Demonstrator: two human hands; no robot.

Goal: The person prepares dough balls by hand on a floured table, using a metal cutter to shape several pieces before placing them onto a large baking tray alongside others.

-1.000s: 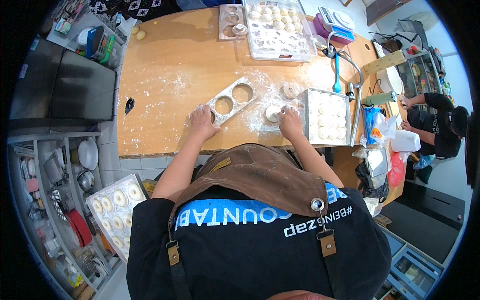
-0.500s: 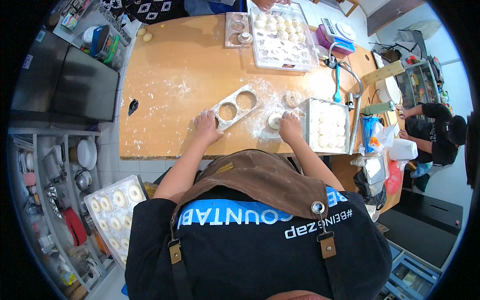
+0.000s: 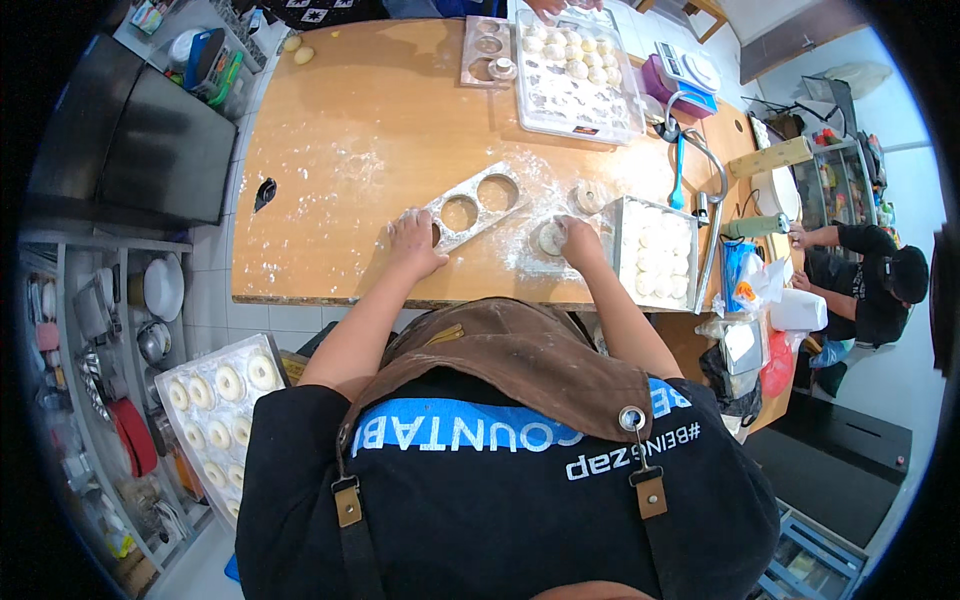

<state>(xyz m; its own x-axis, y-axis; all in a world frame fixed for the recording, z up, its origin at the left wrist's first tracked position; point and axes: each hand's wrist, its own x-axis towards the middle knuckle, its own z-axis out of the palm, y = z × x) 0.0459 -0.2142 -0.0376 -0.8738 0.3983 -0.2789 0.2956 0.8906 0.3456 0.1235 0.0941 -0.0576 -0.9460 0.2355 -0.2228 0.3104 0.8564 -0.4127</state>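
Observation:
My left hand (image 3: 414, 244) is closed over the near left end of a flat, floury board with round holes (image 3: 470, 202), which lies slanting on the wooden table. Part of the hole at that end is covered by the hand. My right hand (image 3: 582, 246) has its fingers curled at the right edge of a small round piece of dough (image 3: 551, 238) on a floured patch. Just beyond that hand lies a round, floury cutter (image 3: 588, 197). Close on its right stands a metal tray (image 3: 689, 228) with several round dough balls.
At the far side, a clear plastic tray (image 3: 570, 115) holds more dough balls, with another person's hands (image 3: 553, 8) over it. A digital scale (image 3: 683, 68) and a blue spatula (image 3: 677, 178) are at right. Ring-shaped dough pieces lie on a tray (image 3: 205, 356) at lower left.
The view has shifted slightly. My right hand stays at the dough piece with its fingers turned a little; my left hand keeps its place on the board.

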